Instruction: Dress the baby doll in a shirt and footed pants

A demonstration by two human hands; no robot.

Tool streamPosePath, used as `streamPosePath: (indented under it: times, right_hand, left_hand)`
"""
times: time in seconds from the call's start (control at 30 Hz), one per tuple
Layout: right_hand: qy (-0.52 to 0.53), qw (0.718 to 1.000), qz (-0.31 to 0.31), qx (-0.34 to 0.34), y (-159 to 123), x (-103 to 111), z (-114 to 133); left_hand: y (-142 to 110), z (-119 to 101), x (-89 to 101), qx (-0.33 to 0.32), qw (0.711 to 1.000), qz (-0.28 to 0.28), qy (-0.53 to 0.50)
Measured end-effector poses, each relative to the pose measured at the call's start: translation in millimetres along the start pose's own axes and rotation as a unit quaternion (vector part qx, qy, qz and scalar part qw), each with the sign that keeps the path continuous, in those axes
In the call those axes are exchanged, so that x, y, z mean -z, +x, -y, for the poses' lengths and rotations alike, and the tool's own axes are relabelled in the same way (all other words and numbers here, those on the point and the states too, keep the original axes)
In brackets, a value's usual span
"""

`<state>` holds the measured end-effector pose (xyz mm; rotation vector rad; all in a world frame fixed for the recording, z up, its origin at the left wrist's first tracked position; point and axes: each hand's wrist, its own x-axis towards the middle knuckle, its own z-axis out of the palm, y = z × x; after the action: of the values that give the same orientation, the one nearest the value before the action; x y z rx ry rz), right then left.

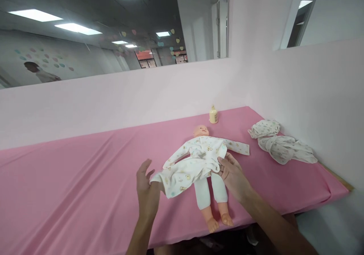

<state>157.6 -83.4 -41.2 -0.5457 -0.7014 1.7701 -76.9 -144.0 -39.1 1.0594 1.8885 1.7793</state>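
Observation:
A baby doll [201, 130] lies on its back on the pink table cover [85, 179], head toward the wall, bare feet near the front edge. It wears a white printed wrap top [196, 160] and white leggings [212, 188]. My left hand [146, 190] holds the lower left corner of the top between thumb and palm, the other fingers spread upward. My right hand [231, 173] pinches the top's right hem at the doll's hip.
A small pale yellow bottle [213, 115] stands by the wall behind the doll's head. A heap of white printed baby clothes [280, 143] lies at the right end of the table. Pink partition walls bound the back and right sides.

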Motion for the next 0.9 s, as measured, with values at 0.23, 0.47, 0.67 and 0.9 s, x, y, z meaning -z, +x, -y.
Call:
streamPosePath:
  times: [0.23,0.47,0.67,0.9]
  right_hand:
    - [-0.056,0.997,0.042,0.028,-2.6,-16.4,1.3]
    - [-0.091,0.990,0.102,0.028,-16.3,-32.1,12.2]
    - [-0.294,0.952,0.037,0.082,-24.2,-30.6,16.2]
    - [-0.512,0.835,0.044,0.197,-15.9,-16.4,14.3]
  left_hand:
    - [-21.3,-39.0,11.2,-0.032,0.805,0.583,0.106]
    - [-34.1,-42.0,-32.3,-0.005,0.929,0.368,-0.019]
    - [-30.5,-53.5,-49.7,-0.035,0.964,0.263,-0.019]
    - [-23.0,-66.4,-37.7,-0.005,0.933,0.358,0.035]
